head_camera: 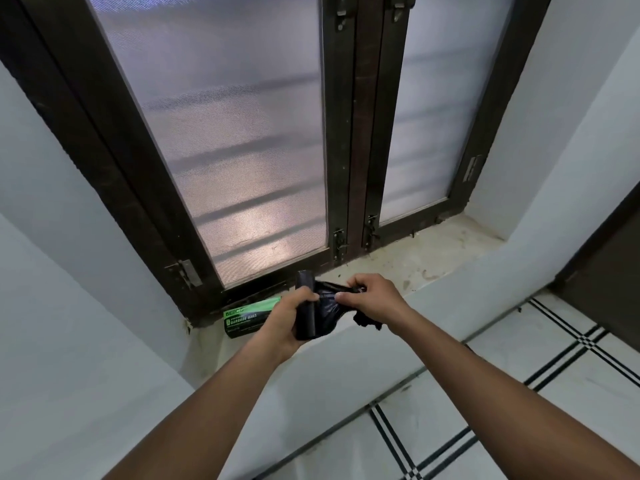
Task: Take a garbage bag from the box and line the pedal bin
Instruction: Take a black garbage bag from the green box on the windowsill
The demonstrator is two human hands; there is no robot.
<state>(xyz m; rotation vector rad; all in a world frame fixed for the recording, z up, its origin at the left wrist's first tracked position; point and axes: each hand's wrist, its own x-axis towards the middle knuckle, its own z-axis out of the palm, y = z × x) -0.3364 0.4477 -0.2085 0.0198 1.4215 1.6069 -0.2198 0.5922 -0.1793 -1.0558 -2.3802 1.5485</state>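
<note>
Bag roll (306, 306) in L hand (285, 320) fingers; R hand (372, 299) pinches bag (329, 303).

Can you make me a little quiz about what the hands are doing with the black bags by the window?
1. True or false: the left hand grips the black roll of bags.
2. What does the right hand pinch? A) the window latch B) the loose bag pulled off the roll C) the green box
3. Fill in: the green garbage bag box lies on the window ____.

Key: 1 true. 2 B. 3 sill.
</note>
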